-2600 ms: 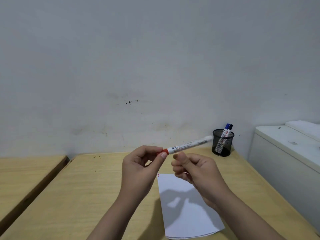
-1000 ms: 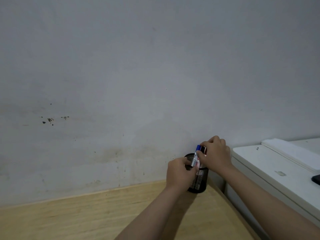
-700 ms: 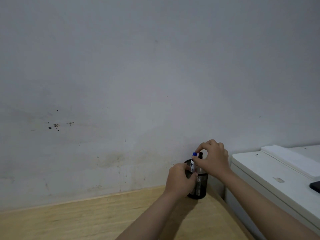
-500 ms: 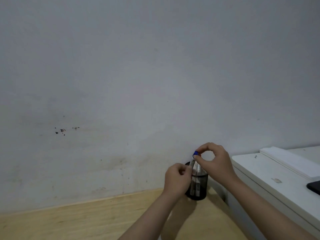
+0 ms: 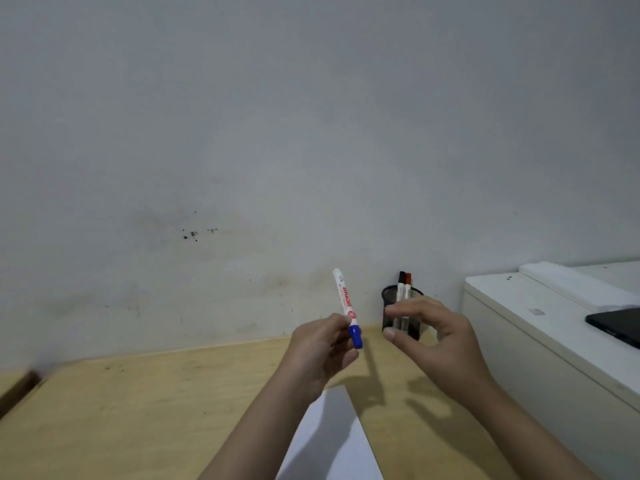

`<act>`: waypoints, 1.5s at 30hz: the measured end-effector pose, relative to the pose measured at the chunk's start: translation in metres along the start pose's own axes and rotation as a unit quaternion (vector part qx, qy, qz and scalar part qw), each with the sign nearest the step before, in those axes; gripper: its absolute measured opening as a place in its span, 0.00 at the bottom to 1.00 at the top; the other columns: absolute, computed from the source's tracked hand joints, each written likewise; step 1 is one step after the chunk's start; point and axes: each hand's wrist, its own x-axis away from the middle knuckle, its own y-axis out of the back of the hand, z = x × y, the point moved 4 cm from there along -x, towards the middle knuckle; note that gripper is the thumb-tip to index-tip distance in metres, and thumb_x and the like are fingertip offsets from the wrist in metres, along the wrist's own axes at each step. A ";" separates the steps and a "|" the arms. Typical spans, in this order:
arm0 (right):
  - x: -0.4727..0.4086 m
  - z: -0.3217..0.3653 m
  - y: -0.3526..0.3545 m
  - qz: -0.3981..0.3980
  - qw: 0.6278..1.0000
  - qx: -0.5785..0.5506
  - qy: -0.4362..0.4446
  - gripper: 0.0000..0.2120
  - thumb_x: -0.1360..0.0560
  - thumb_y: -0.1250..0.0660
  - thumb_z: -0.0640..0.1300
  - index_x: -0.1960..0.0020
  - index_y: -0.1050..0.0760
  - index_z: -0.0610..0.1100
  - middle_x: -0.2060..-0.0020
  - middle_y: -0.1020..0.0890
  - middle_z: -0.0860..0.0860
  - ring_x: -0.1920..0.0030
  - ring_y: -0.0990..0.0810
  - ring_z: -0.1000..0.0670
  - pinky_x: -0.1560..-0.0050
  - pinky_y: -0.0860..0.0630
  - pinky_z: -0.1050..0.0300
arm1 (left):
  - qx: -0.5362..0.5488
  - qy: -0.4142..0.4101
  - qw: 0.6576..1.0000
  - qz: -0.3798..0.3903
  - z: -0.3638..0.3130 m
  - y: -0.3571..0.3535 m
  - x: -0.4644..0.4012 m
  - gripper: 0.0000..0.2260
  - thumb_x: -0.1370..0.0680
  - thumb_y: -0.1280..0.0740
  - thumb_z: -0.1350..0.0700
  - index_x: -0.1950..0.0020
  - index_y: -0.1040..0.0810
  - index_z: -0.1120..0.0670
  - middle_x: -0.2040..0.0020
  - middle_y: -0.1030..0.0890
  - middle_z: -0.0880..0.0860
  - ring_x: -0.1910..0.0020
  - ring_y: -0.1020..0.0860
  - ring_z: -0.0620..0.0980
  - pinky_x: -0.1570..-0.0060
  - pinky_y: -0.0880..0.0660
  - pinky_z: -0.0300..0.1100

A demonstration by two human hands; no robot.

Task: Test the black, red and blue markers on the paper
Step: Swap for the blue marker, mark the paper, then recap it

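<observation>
Now the blue marker [image 5: 347, 308] is out of the cup [image 5: 389, 306], capped, my left hand [image 5: 320, 351] gripping it; right hand [image 5: 429, 336] hovering empty, half-open. Black [image 5: 401, 284] and red [image 5: 408, 285] are sitting in the cup, so blue's test on the paper [image 5: 332, 441] is remaining.

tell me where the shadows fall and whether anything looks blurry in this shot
Head view: soft shadows of both hands fall on the table and paper; the right hand is slightly motion-blurred; the blue marker in the left hand stays fairly sharp.

Both forearms reach forward, raised side by side; the left hand [image 5: 320, 351] is closed in a pinch, thumb against fingers; the right hand [image 5: 434, 336] is empty, fingers curved, thumb apart below them.
</observation>
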 end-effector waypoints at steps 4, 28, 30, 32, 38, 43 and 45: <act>0.021 0.010 -0.022 -0.022 0.985 -0.097 -0.139 0.06 0.31 0.26 0.44 0.55 0.18 0.53 0.62 0.15 0.52 0.59 0.19 0.54 0.56 0.22 0.61 | -0.122 -0.094 0.988 -0.029 0.003 0.028 0.044 0.05 0.26 0.34 0.61 0.58 0.18 0.60 0.64 0.21 0.54 0.62 0.23 0.49 0.59 0.21 0.43; 0.140 0.087 -0.088 0.035 0.927 -0.310 -0.207 0.08 0.34 0.32 0.44 0.57 0.20 0.42 0.62 0.14 0.52 0.60 0.17 0.53 0.60 0.21 0.61 | -0.315 -0.389 0.854 -0.146 0.047 0.099 0.184 0.05 0.28 0.32 0.56 0.56 0.18 0.50 0.60 0.17 0.46 0.64 0.18 0.44 0.67 0.20 0.45; 0.139 0.081 -0.083 0.002 0.919 -0.324 -0.222 0.09 0.34 0.32 0.44 0.56 0.20 0.41 0.64 0.14 0.51 0.61 0.17 0.54 0.61 0.21 0.62 | -0.318 -0.365 0.860 -0.163 0.044 0.108 0.181 0.05 0.28 0.32 0.58 0.57 0.18 0.49 0.60 0.17 0.46 0.62 0.19 0.44 0.65 0.20 0.46; 0.137 0.072 -0.079 -0.031 0.911 -0.334 -0.242 0.07 0.31 0.32 0.42 0.55 0.20 0.41 0.66 0.15 0.53 0.63 0.18 0.57 0.62 0.21 0.64 | -0.336 -0.342 0.858 -0.184 0.037 0.121 0.174 0.08 0.28 0.30 0.61 0.58 0.19 0.46 0.62 0.17 0.47 0.61 0.20 0.40 0.65 0.22 0.38; 0.142 0.053 -0.081 -0.045 0.914 -0.297 -0.275 0.03 0.27 0.32 0.38 0.55 0.20 0.42 0.68 0.16 0.55 0.65 0.19 0.58 0.61 0.20 0.63 | -0.436 -0.236 0.843 -0.210 0.018 0.162 0.130 0.06 0.28 0.30 0.64 0.55 0.19 0.54 0.60 0.20 0.46 0.63 0.23 0.34 0.66 0.31 0.22; 0.143 0.048 -0.091 -0.010 0.926 -0.252 -0.279 0.03 0.27 0.31 0.39 0.58 0.19 0.46 0.68 0.15 0.55 0.63 0.19 0.56 0.59 0.19 0.57 | -0.488 -0.151 0.840 -0.184 0.023 0.178 0.082 0.07 0.31 0.33 0.66 0.59 0.22 0.55 0.66 0.22 0.47 0.67 0.23 0.44 0.72 0.31 0.27; 0.142 0.047 -0.095 0.012 0.932 -0.231 -0.280 0.03 0.28 0.30 0.39 0.59 0.19 0.45 0.67 0.16 0.53 0.61 0.19 0.52 0.58 0.19 0.54 | -0.486 -0.124 0.846 -0.183 0.032 0.180 0.068 0.08 0.31 0.34 0.66 0.59 0.20 0.54 0.65 0.20 0.49 0.66 0.23 0.46 0.70 0.30 0.29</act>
